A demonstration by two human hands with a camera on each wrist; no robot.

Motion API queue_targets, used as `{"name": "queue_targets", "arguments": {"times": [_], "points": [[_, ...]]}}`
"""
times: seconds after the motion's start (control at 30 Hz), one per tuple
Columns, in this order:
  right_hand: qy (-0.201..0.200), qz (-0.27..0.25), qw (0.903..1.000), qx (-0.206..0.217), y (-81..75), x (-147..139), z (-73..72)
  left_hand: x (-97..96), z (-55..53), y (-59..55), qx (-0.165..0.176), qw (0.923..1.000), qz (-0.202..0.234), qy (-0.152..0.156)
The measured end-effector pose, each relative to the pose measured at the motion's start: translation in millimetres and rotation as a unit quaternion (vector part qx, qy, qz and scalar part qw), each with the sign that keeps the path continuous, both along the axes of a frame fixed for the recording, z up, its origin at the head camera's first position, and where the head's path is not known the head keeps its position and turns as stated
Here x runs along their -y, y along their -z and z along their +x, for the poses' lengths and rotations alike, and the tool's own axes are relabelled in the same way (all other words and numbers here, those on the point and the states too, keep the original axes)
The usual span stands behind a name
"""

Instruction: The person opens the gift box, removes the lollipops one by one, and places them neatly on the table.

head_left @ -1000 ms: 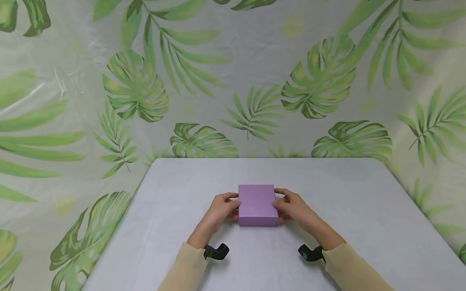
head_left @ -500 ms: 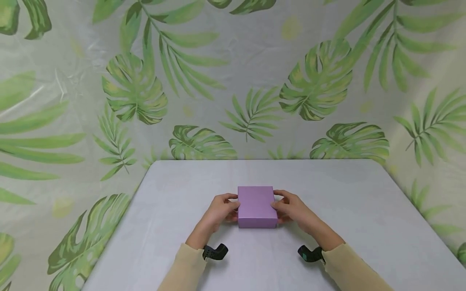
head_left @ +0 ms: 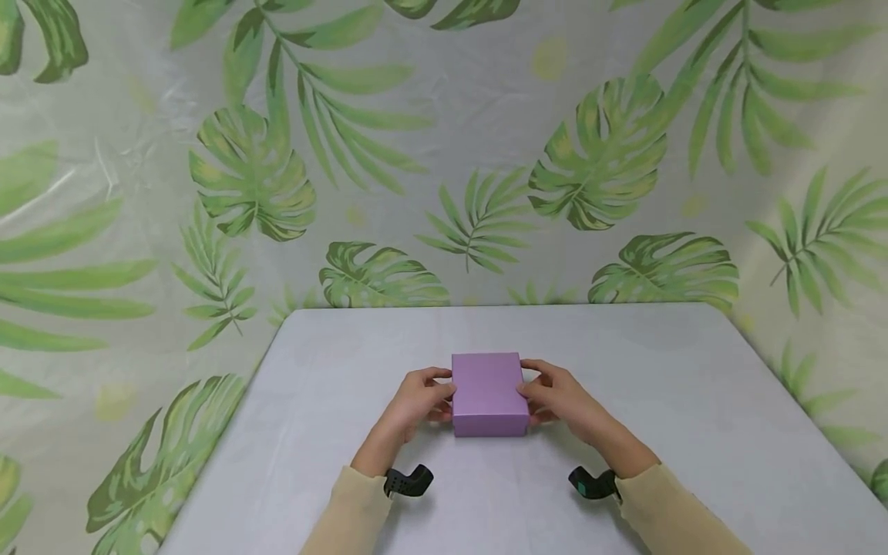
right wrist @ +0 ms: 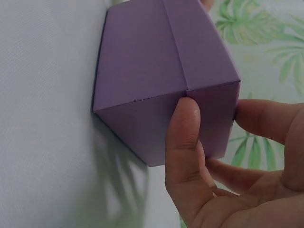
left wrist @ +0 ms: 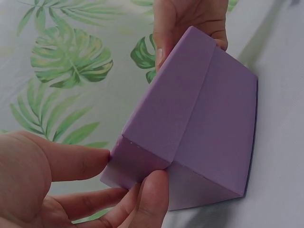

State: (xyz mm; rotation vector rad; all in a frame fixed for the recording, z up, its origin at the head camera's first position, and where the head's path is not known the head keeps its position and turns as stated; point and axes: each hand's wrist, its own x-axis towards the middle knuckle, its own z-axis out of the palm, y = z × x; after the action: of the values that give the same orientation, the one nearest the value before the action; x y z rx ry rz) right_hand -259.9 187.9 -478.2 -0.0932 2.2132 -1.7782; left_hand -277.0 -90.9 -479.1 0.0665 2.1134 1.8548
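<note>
A purple lidded box stands on the white table in the head view, between my two hands. Its lid (head_left: 488, 384) faces up. In both wrist views a seam runs around the sides, with the lid (left wrist: 166, 99) on one side of it and the taller base (left wrist: 221, 118) on the other. My left hand (head_left: 416, 397) holds the lid's left side, thumb close to the seam and index finger by the top edge. Across from it, my right hand (head_left: 558, 397) grips the right side of the lid (right wrist: 204, 52), its thumb at the seam. The box's inside is hidden.
The white table (head_left: 361, 339) extends around the box on all sides. Behind it hangs a pale backdrop (head_left: 486, 123) printed with green leaves. Black wrist devices (head_left: 409, 481) sit on both wrists, just below the hands.
The box's front face looks slightly taller than before, as the lid rises a little. Both hands stay on its sides. The head view has shifted slightly.
</note>
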Motion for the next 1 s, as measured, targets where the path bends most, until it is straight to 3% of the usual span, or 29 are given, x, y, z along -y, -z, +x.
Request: {"name": "queue_targets", "arguments": {"times": [0.4, 0.7, 0.87, 1.0], "points": [[0.008, 0.006, 0.9998, -0.017, -11.3, 0, 2.9, 1.6, 4.4, -11.6, -0.016, 0.9998, 0.011, 0.001], [-0.003, 0.006, 0.9970, -0.078, -25.5, 3, 10.4, 3.9, 13.4, -31.0, -0.055, 0.9983, 0.014, -0.012], [-0.004, 0.011, 0.9946, -0.103, -36.2, 7, 17.4, 3.8, 22.7, -46.8, -0.091, 0.9952, -0.026, -0.024], [0.006, 0.026, 0.9924, -0.120, -43.8, 10, 22.9, 1.9, 30.5, -58.8, -0.133, 0.9868, -0.083, -0.039]]}}
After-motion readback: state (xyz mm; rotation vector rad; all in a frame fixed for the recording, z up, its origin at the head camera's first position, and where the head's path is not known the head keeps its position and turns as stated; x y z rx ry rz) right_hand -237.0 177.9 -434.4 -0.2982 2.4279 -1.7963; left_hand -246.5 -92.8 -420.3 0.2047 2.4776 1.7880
